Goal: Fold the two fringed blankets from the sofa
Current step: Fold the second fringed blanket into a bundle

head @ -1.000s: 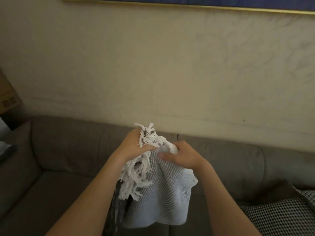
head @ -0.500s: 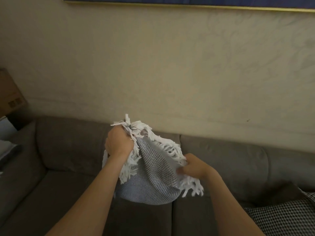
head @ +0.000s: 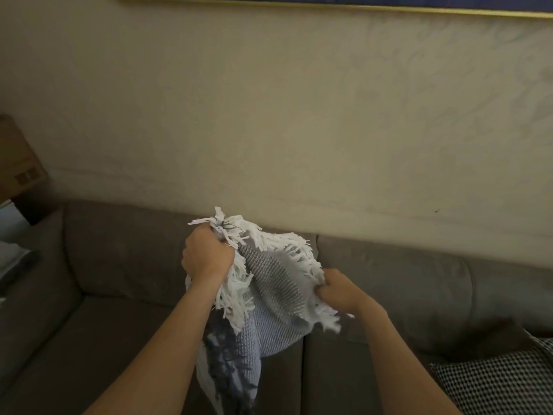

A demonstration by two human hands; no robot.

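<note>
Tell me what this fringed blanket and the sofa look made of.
Fringed blanket: soft woven cloth, likely cotton; waffle-grid weave, loose white yarn tassels. Sofa: matte grey-brown upholstery, perhaps suede-like fabric; smooth, no visible weave.

Home living room, grey-brown upholstered sofa [head: 389, 283] against a plain cream wall [head: 269, 115], gold-framed picture [head: 329, 3] hung above, houndstooth cushion [head: 502, 381] on the seat, cardboard box [head: 18, 163] at far left.

Between left grip [head: 208, 257] and right grip [head: 339, 290], the blanket [head: 275, 283] is matt waffle-weave cloth, with a shaggy white yarn fringe [head: 239, 292]. Behind the grips, the sofa [head: 119, 265] is smooth matt cloth.
</note>
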